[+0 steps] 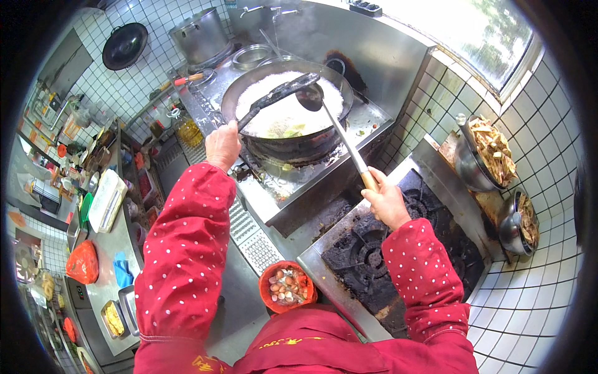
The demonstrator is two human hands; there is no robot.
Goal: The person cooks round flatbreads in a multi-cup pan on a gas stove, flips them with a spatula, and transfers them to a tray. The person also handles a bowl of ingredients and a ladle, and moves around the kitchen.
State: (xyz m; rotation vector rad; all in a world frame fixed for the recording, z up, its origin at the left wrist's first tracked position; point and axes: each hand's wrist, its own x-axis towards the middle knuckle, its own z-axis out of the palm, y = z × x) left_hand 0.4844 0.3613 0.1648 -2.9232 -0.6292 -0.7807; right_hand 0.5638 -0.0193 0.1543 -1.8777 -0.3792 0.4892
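Note:
My left hand (224, 146) grips the end of a blackened skimmer-like utensil (280, 92), seen nearly edge-on across the wok. The wooden handle of a metal ladle (345, 135) is in my right hand (387, 200). The ladle's dark bowl is beside the far end of the skimmer-like utensil, above white, foaming liquid (275, 105). That liquid is in a large wok (289, 142) on a steel range (275, 187). Pale green pieces (293, 131) show near its front edge. Whether the ladle bowl holds anything is unclear.
A red-lined bin (288, 286) with eggshells stands by my body. A black gas burner (373, 256) is below my right forearm. Two steel bowls of brownish food (495, 152) sit at right. Behind the wok is a stockpot (202, 35); an oil jug (188, 132) stands left.

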